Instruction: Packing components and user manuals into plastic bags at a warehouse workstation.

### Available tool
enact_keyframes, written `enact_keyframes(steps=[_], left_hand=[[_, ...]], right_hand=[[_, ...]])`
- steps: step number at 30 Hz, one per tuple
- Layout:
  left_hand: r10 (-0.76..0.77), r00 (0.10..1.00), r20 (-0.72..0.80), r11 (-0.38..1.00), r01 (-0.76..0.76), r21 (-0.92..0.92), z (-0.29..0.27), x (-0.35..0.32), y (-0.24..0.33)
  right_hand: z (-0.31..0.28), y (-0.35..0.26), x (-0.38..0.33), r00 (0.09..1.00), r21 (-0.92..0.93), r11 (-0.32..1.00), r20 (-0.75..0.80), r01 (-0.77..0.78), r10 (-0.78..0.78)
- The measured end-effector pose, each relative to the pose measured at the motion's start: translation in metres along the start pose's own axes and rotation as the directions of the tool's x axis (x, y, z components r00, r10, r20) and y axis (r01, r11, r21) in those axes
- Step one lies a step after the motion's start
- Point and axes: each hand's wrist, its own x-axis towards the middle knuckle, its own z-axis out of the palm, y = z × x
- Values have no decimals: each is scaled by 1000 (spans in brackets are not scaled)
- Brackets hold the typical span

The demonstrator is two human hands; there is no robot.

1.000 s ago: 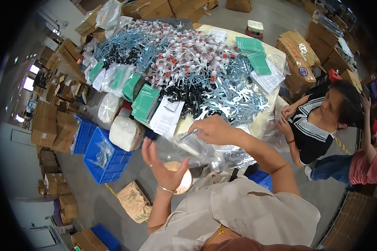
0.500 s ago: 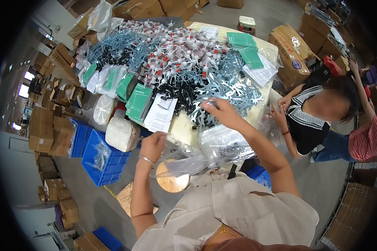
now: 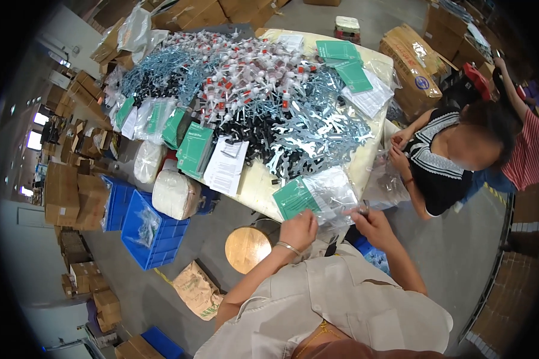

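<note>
A clear plastic bag [image 3: 340,186] lies at the table's near edge. A green booklet [image 3: 293,200] shows at its left side; I cannot tell whether it is inside or underneath. My left hand [image 3: 300,231] is closed, pinching the bag's near edge below the booklet. Beside the bag's near right corner, my right hand [image 3: 374,229] grips a small dark piece [image 3: 363,208], too small to name exactly. Beyond the bag spread loose silver open-end wrenches [image 3: 323,134] and black parts [image 3: 245,133]. Small clear bottles with red marks [image 3: 251,72] are heaped farther back.
Green booklets [image 3: 194,149] and printed sheets [image 3: 226,164] lie along the table's left edge, with more booklets [image 3: 353,75] at far right. Blue bins [image 3: 153,239] and a round wooden stool [image 3: 248,249] stand nearby. A co-worker [image 3: 440,158] stands at the right.
My right hand has come back from the wrench pile to the bag with a dark piece. My left hand has moved right, and the bag now lies at the table edge with the green booklet visible.
</note>
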Motion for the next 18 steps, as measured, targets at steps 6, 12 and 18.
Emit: enact_keyframes(steps=[6, 12, 18], left_hand=[[-18, 992, 123, 985, 39, -171, 43, 8, 0], [93, 990, 111, 983, -73, -167, 56, 18, 25], [359, 932, 45, 931, -361, 52, 61, 11, 30]], right_hand=[[5, 24, -36, 987, -191, 971, 41, -147, 157], [31, 96, -15, 975, 2, 993, -189, -117, 115], [25, 139, 6, 966, 257, 947, -120, -193, 229]])
